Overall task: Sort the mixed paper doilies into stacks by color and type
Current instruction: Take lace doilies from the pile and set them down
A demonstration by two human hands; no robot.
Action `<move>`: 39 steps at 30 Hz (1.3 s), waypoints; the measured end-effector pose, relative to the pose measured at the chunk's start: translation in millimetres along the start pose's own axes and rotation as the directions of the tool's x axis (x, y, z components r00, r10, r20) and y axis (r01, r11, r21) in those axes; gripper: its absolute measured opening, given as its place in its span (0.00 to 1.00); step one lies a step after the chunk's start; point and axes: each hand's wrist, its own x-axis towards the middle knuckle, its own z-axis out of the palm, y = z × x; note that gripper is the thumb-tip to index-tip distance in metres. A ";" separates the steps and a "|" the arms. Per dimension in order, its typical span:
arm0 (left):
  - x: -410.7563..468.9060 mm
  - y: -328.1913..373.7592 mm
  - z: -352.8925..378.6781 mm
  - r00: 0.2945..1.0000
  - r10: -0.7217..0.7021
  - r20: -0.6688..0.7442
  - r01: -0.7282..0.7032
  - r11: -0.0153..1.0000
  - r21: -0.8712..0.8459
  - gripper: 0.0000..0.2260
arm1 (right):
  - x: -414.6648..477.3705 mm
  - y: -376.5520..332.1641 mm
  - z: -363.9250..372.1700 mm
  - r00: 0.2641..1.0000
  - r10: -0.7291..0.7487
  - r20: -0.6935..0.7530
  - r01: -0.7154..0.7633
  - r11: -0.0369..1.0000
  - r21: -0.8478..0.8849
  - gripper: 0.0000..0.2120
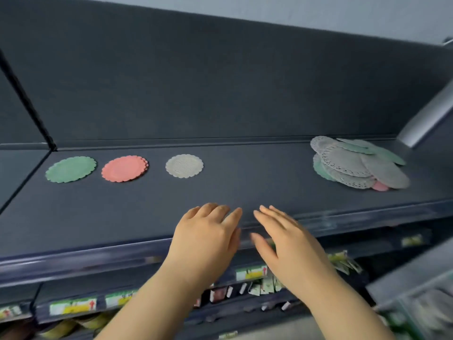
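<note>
Dark shelf (245, 190): three sorted stacks (124, 168) left, mixed pile (353, 163) right.

**Nothing legible on the shelf tags**

The price labels (73, 306) on the lower shelf rail (101, 303) are white, green and yellow strips, all too blurred to read. The only clear sign is a red upward arrow (92, 304) at the right end of two of them. Print on the small packets (255, 288) below is equally unreadable.
</note>
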 end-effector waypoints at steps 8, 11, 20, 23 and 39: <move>10.6 132.7 32.9 0.984 0.162 0.079 -0.155 0.984 -0.088 0.14 | -106.6 95.4 -30.5 0.971 0.240 0.006 -0.239 0.966 0.094 0.24; 21.7 154.5 43.2 0.974 0.203 0.099 -0.194 0.976 -0.098 0.15 | -119.6 118.3 -32.6 0.959 0.284 -0.008 -0.282 0.953 0.109 0.23; 89.5 170.1 89.9 0.974 0.224 0.031 -0.216 0.963 -0.160 0.16 | -88.4 179.3 -36.5 0.955 0.296 -0.028 -0.294 0.954 0.063 0.23; 124.2 165.8 105.4 0.981 0.194 -0.002 -0.192 0.967 -0.166 0.16 | -56.5 206.2 -46.3 0.958 0.283 -0.040 -0.282 0.959 0.020 0.23; 232.9 166.4 149.2 0.990 0.141 0.014 -0.138 0.982 -0.129 0.16 | 35.0 321.2 -53.4 0.936 0.319 -0.152 -0.310 0.947 0.079 0.20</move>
